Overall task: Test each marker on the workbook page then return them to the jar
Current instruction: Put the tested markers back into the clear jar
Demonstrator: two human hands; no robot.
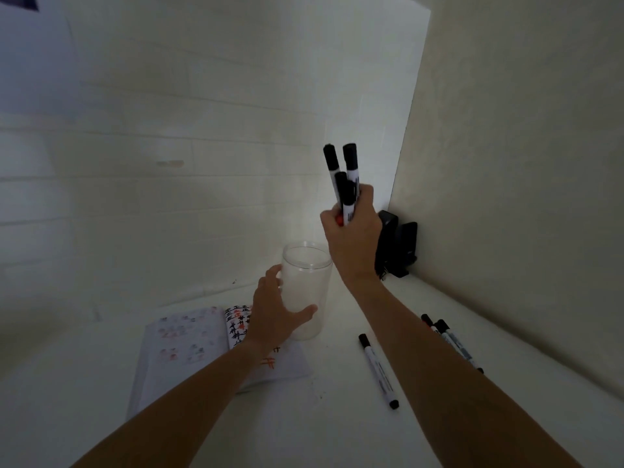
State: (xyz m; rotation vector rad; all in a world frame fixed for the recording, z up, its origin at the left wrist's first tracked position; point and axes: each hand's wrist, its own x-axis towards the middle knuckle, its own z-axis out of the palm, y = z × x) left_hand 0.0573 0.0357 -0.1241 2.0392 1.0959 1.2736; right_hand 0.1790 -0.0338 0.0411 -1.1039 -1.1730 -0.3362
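Clear cylindrical jar (306, 292), upright beside open workbook (189, 342), gripped by left hand (273, 312). Slim black-capped markers (344, 184) bunched upright in raised right hand (353, 231), fingers curled round them, above jar.

Two black objects (400, 246) are standing at the far right corner of the white worktop (337, 434), touching each other and leaning against the right wall (523, 163); their kind is not discernible in the dim light. The back wall (169, 130) of white-painted brick is carrying a small reddish smudge (170, 162). A dark poster corner (20, 1) is showing at the far upper left.
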